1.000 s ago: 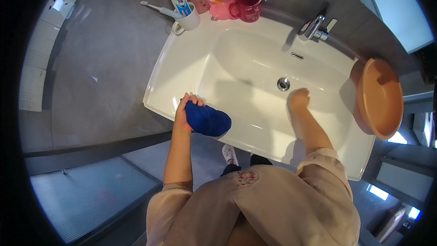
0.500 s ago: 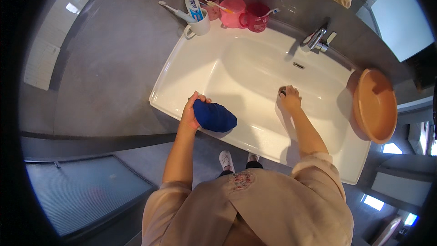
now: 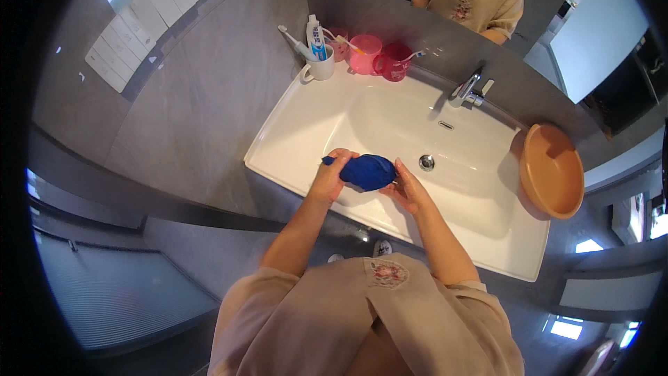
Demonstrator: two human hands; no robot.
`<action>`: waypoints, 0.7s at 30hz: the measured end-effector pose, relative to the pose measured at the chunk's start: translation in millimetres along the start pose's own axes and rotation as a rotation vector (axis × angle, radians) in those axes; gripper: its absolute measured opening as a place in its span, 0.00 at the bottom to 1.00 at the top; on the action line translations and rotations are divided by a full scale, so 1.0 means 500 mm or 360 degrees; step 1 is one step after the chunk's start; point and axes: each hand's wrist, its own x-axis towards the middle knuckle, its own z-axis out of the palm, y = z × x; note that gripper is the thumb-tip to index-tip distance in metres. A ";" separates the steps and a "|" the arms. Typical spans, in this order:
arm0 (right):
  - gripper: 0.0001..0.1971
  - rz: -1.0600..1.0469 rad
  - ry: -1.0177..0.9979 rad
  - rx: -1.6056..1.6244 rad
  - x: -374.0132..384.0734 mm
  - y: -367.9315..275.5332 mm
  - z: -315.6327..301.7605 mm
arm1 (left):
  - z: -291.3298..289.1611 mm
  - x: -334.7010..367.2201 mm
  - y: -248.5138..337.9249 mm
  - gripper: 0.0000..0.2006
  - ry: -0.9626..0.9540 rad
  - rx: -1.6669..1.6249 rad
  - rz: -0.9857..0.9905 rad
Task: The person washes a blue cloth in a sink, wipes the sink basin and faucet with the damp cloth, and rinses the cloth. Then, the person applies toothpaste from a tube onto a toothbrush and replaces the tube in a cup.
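Note:
A bunched dark blue cloth (image 3: 369, 172) is held up over the near left part of the white sink (image 3: 390, 219). My left hand (image 3: 332, 179) is closed on its left end, and a small tip of cloth sticks out past the fingers. At the other end my right hand (image 3: 409, 191) grips the cloth with the thumb on top, its other fingers partly hidden underneath. To the right of the hands, the round metal drain (image 3: 426, 162) shows uncovered in the basin floor. The chrome faucet (image 3: 467, 90) stands at the back edge.
On the back left ledge stand a white mug (image 3: 321, 67) with a toothpaste tube (image 3: 316, 38) and electric toothbrush (image 3: 298, 44), a pink cup (image 3: 364, 56) and a red mug (image 3: 394, 63). An orange plastic basin (image 3: 553, 173) leans at the right. Behind is a mirror (image 3: 536, 0).
My right hand has left the drain and come left to take the cloth's right end. My left hand has brought the cloth a little to the right. The view has shifted.

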 end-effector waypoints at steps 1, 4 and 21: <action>0.29 -0.0006 -0.0059 0.0194 -0.009 -0.008 0.018 | 0.033 -0.007 0.003 0.09 -0.0096 0.0252 0.0104; 0.26 -0.0242 0.0162 0.0506 0.002 -0.026 0.021 | 0.088 -0.017 0.001 0.18 -0.0208 0.0502 0.0253; 0.11 -0.2882 0.0186 -0.2596 -0.134 -0.136 0.188 | 0.276 0.118 0.080 0.27 -0.1234 0.0819 -0.1042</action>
